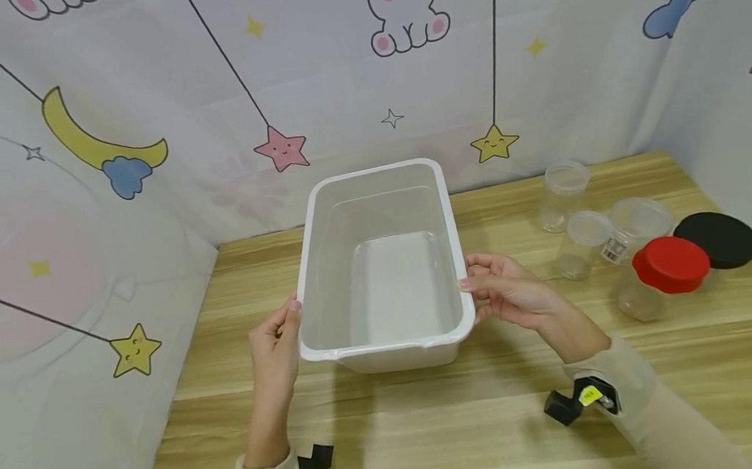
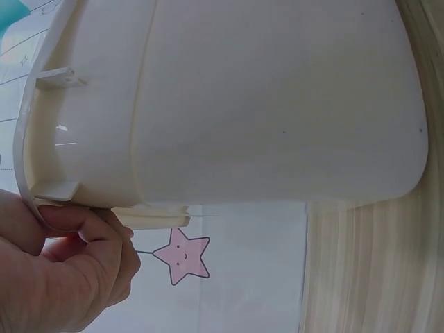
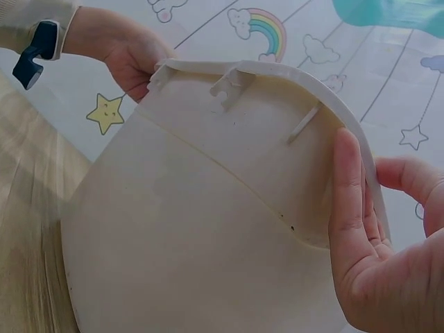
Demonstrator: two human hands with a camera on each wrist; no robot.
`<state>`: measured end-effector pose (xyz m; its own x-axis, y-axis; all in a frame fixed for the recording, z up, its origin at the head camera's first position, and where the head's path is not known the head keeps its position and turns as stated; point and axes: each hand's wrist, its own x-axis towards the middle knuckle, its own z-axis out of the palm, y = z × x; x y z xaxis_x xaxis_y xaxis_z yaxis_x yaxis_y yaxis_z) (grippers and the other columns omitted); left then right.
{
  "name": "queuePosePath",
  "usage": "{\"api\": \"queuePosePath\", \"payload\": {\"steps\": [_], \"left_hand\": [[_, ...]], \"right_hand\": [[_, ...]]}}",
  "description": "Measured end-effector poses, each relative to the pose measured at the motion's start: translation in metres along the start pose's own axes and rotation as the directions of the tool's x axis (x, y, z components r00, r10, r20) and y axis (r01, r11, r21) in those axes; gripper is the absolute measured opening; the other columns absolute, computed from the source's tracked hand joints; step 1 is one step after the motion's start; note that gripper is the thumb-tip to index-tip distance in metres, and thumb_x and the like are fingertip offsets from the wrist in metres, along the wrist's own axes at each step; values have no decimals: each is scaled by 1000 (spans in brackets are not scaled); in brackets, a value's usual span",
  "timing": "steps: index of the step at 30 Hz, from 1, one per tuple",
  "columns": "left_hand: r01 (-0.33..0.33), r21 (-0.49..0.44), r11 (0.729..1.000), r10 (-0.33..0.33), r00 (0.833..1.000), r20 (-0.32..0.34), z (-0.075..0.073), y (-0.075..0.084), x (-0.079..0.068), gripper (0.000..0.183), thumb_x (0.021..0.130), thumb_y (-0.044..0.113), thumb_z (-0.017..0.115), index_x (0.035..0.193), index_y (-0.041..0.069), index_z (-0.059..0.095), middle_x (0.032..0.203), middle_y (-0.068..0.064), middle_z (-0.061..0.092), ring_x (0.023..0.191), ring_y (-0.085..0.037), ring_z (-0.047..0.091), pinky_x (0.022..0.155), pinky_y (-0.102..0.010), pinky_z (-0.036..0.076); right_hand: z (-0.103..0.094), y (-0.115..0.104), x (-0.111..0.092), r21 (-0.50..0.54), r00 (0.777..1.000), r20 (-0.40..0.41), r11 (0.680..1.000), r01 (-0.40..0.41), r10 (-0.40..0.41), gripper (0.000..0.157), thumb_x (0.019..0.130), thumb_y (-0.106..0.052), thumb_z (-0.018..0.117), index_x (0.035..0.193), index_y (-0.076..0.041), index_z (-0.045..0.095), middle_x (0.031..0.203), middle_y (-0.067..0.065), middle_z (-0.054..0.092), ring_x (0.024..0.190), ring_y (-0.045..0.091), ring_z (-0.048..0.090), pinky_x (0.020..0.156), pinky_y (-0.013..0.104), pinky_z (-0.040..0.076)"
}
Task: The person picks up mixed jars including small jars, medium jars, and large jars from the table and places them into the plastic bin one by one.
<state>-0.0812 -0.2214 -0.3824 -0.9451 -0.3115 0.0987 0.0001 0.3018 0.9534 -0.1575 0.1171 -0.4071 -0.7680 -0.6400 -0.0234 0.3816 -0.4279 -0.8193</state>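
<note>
Before me, the tub (image 1: 400,284) is between my hands, my left hand (image 1: 275,345) at its left rim and my right hand (image 1: 510,297) at its right. The desk (image 1: 431,429) spreads beneath; a cloth (image 1: 344,82) hangs behind it. Jars stand on the desk to the right of the tub: the rear jar (image 1: 562,198) farthest back, the middle jar (image 1: 582,248) before it, the wide jar (image 1: 640,222) right of that one. Nearest me is the front jar (image 1: 640,303), under its cover (image 1: 673,263). Right of and behind that cover is a lid (image 1: 717,239).
</note>
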Motion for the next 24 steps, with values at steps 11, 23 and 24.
{"api": "queuePosePath", "payload": {"steps": [11, 23, 24], "left_hand": [[-12, -4, 1000, 12, 1000, -14, 5, 1, -3, 37, 105, 19, 53, 131, -7, 60, 133, -17, 59, 89, -4, 67, 70, -19, 57], [-20, -2, 1000, 20, 999, -27, 10, 6, -6, 35, 104, 18, 54, 130, -5, 62, 130, -19, 60, 86, -7, 68, 68, -18, 56], [-19, -1, 1000, 19, 999, -28, 11, 6, -6, 35, 104, 19, 54, 130, -4, 62, 130, -19, 60, 86, -8, 68, 68, -18, 56]], "right_hand": [[-4, -1, -3, -3, 1000, 13, 1000, 9, -9, 21, 96, 10, 48, 113, -1, 55, 94, 5, 63, 76, 16, 69, 55, 27, 59], [-8, -3, -6, 12, 1000, 29, 1000, 11, -11, 23, 96, 11, 47, 112, -2, 57, 94, 4, 65, 77, 16, 70, 56, 28, 59], [-8, -4, -6, 14, 1000, 29, 1000, 13, -13, 23, 96, 11, 47, 113, -2, 57, 94, 4, 65, 77, 16, 70, 56, 28, 59]]}}
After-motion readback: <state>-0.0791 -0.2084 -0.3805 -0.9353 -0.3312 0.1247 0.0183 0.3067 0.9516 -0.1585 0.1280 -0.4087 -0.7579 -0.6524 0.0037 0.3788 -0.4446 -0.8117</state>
